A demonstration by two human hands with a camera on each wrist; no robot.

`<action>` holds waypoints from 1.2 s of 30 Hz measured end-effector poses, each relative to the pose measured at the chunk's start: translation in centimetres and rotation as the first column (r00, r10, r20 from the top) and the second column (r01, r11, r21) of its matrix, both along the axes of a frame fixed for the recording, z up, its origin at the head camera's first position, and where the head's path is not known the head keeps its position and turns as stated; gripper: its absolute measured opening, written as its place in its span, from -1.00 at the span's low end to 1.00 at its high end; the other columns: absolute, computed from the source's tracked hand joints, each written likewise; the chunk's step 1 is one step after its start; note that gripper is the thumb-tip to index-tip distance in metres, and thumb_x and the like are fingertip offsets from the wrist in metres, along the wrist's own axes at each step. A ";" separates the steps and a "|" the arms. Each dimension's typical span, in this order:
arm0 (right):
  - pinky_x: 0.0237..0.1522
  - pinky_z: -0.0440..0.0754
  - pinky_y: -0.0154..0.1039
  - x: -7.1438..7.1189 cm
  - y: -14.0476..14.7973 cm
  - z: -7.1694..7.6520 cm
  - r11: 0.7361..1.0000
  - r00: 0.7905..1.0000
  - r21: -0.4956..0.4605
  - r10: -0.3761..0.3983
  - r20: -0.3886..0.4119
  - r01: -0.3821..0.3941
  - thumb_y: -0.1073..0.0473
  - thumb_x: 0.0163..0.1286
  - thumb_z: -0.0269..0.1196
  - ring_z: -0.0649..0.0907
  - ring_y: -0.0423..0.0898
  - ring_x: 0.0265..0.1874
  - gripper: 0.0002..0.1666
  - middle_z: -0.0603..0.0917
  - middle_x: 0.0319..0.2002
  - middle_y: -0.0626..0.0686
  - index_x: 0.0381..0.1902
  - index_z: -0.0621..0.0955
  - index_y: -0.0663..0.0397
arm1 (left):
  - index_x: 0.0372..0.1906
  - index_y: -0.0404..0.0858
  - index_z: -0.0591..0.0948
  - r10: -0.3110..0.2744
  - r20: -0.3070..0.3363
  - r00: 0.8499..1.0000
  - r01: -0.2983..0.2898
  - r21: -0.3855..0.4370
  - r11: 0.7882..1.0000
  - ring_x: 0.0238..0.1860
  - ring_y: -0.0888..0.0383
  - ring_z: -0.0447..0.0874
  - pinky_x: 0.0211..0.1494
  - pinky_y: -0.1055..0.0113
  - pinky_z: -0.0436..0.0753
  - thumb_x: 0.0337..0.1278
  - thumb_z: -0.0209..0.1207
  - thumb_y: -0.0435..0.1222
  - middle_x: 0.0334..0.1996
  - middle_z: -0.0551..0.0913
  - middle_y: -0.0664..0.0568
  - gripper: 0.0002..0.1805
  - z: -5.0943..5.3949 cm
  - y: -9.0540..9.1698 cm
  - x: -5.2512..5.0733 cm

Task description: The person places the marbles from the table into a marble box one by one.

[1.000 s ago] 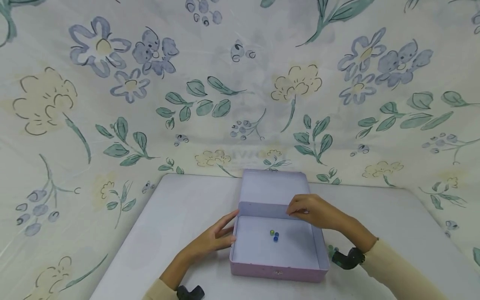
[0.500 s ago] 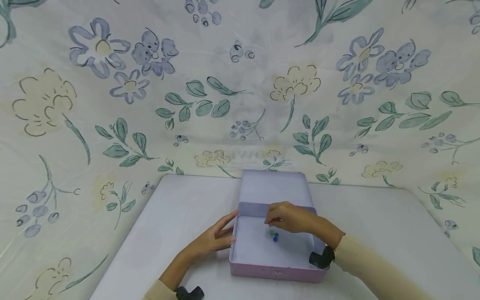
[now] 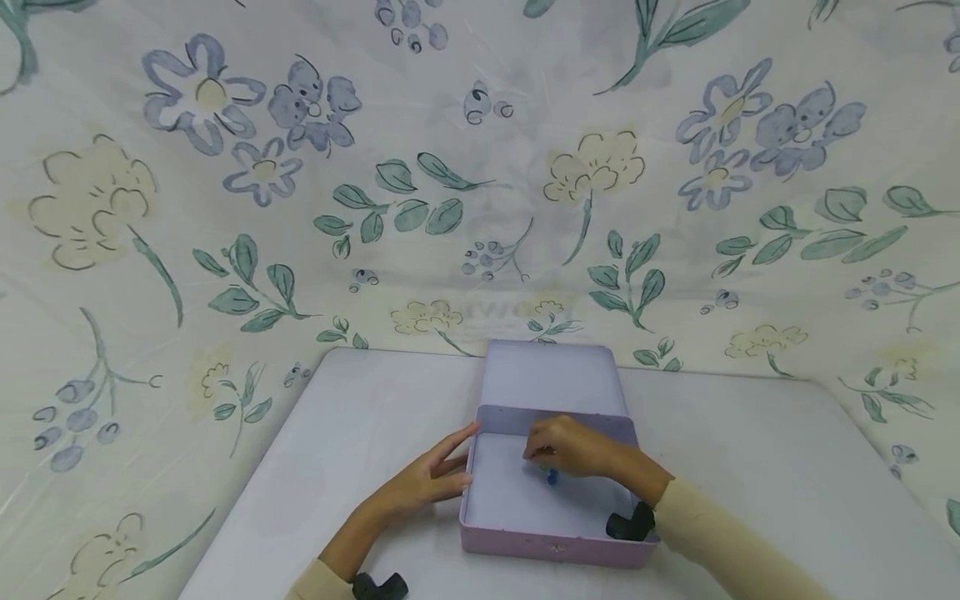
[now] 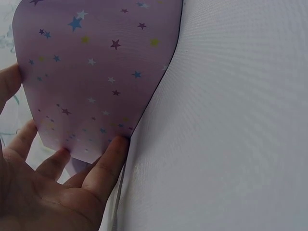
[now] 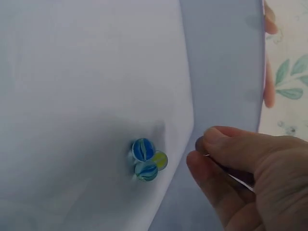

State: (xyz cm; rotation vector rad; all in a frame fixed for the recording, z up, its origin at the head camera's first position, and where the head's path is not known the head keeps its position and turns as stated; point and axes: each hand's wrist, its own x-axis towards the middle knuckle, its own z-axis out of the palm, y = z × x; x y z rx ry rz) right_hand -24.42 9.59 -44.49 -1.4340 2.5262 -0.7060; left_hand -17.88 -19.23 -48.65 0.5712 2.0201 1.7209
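Note:
A shallow lilac box point(image 3: 555, 546) stands on the table with its lid point(image 3: 551, 375) folded back. My left hand point(image 3: 431, 483) rests against its left side, fingers spread; in the left wrist view they touch the star-patterned outside point(image 4: 96, 72). Over the inside hovers my right hand point(image 5: 245, 168), thumb and fingers pinched around a small dark rounded thing, mostly hidden. Beside those fingertips, on the box floor, two blue marbles point(image 5: 143, 149) and a yellow-green marble point(image 5: 160, 160) lie touching. In the head view the right hand partly covers this cluster.
The white table point(image 3: 375, 400) extends on both sides of the box. A flower-patterned cloth point(image 3: 480, 183) hangs behind it. Black wrist devices point(image 3: 630, 523) sit at both sleeve cuffs, the right one over the box's front right corner.
My right hand has moved left and down from the box's back right edge to above the marbles. Greenish marbles seen earlier right of the box are now hidden by the arm. The left hand stays put.

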 end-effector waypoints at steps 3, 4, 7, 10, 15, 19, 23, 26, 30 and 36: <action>-0.28 0.63 -0.57 -0.1 -0.1 -0.2 1.000 1.000 0.008 0.001 -0.008 -0.001 0.37 0.27 0.37 0.65 -0.37 -0.36 -0.88 0.75 -0.30 -0.01 -0.24 0.79 0.16 | 0.61 0.13 0.02 0.005 0.000 1.000 -0.005 -0.001 1.000 0.54 -0.44 -0.04 0.39 -0.22 0.44 0.42 0.12 -0.23 0.64 -0.20 -0.04 -0.20 0.0 -0.1 0.0; -0.28 0.63 -0.58 -0.1 -0.1 -0.4 1.000 1.000 0.014 0.000 -0.009 0.000 0.37 0.26 0.37 0.64 -0.38 -0.36 -0.88 0.75 -0.31 -0.03 -0.25 0.79 0.15 | 0.61 0.13 0.02 0.008 0.000 1.000 -0.008 -0.003 1.000 0.54 -0.44 -0.04 0.39 -0.22 0.44 0.42 0.12 -0.23 0.64 -0.19 -0.04 -0.20 0.0 -0.1 0.0; -0.28 0.62 -0.60 -0.2 -0.1 -0.9 1.000 1.000 0.031 0.005 -0.017 -0.004 0.36 0.25 0.38 0.64 -0.39 -0.36 -0.88 0.75 -0.31 -0.06 -0.26 0.79 0.13 | 0.61 0.14 0.02 0.007 0.007 1.000 -0.007 -0.003 1.000 0.54 -0.44 -0.04 0.39 -0.25 0.41 0.42 0.12 -0.22 0.64 -0.20 -0.04 -0.20 -0.1 -0.1 0.1; -0.29 0.62 -0.60 -0.2 -0.1 -1.3 0.999 1.000 0.034 0.017 -0.026 -0.016 0.37 0.24 0.39 0.63 -0.41 -0.36 -0.88 0.74 -0.32 -0.07 -0.27 0.79 0.11 | 0.60 0.16 0.03 0.011 0.015 1.000 -0.011 -0.004 1.000 0.54 -0.44 -0.04 0.39 -0.26 0.40 0.42 0.12 -0.22 0.64 -0.20 -0.03 -0.21 -0.1 -0.1 0.2; -0.29 0.62 -0.59 -0.3 0.0 -1.6 0.999 0.998 0.037 0.034 -0.052 -0.032 0.37 0.24 0.39 0.63 -0.39 -0.35 -0.89 0.73 -0.32 -0.07 -0.29 0.79 0.11 | 0.60 0.15 0.02 0.013 0.011 1.000 -0.013 -0.007 1.000 0.54 -0.42 -0.03 0.40 -0.24 0.42 0.42 0.12 -0.23 0.64 -0.19 -0.02 -0.20 -0.1 0.0 0.1; -0.27 0.62 -0.59 -0.3 -0.1 -1.9 0.998 0.997 0.059 0.042 -0.067 -0.038 0.34 0.26 0.39 0.64 -0.39 -0.33 -0.90 0.73 -0.31 -0.07 -0.29 0.79 0.08 | 0.61 0.14 0.01 0.015 0.005 1.000 -0.015 -0.019 1.000 0.54 -0.41 -0.01 0.39 -0.25 0.41 0.42 0.13 -0.21 0.64 -0.18 -0.03 -0.19 0.0 0.0 0.1; -0.26 0.62 -0.59 -0.3 -0.2 -2.0 0.995 0.996 0.084 0.053 -0.077 -0.046 0.33 0.27 0.38 0.63 -0.39 -0.31 -0.91 0.73 -0.29 -0.07 -0.29 0.79 0.08 | 0.61 0.15 0.01 0.012 -0.004 1.000 -0.012 -0.029 1.000 0.54 -0.42 0.00 0.39 -0.28 0.40 0.42 0.13 -0.19 0.64 -0.17 -0.04 -0.20 0.1 -0.1 0.1; -0.25 0.62 -0.59 -0.2 -0.3 -1.9 0.994 0.995 0.099 0.056 -0.083 -0.047 0.33 0.27 0.39 0.64 -0.38 -0.30 -0.91 0.74 -0.28 -0.07 -0.29 0.79 0.08 | 0.61 0.15 0.01 0.011 -0.010 1.000 -0.011 -0.030 0.999 0.54 -0.43 0.00 0.39 -0.28 0.40 0.42 0.13 -0.19 0.64 -0.17 -0.03 -0.20 0.0 -0.1 0.1; -0.23 0.61 -0.61 0.0 -0.4 -1.8 0.992 0.996 0.121 0.047 -0.081 -0.037 0.32 0.27 0.38 0.64 -0.38 -0.29 -0.90 0.74 -0.27 -0.08 -0.28 0.79 0.05 | 0.61 0.15 0.01 0.011 -0.015 1.000 -0.011 -0.026 1.000 0.53 -0.43 0.00 0.40 -0.30 0.37 0.42 0.13 -0.20 0.64 -0.18 -0.02 -0.20 -0.1 -0.1 0.0; -0.21 0.62 -0.60 0.1 -0.3 -1.6 0.992 0.997 0.127 0.035 -0.066 -0.027 0.29 0.28 0.38 0.66 -0.37 -0.27 -0.89 0.74 -0.26 -0.08 -0.25 0.79 0.04 | 0.60 0.15 0.01 0.007 -0.013 1.000 -0.008 -0.020 1.000 0.54 -0.43 0.00 0.41 -0.31 0.35 0.42 0.13 -0.21 0.64 -0.18 -0.03 -0.20 -0.1 -0.1 0.0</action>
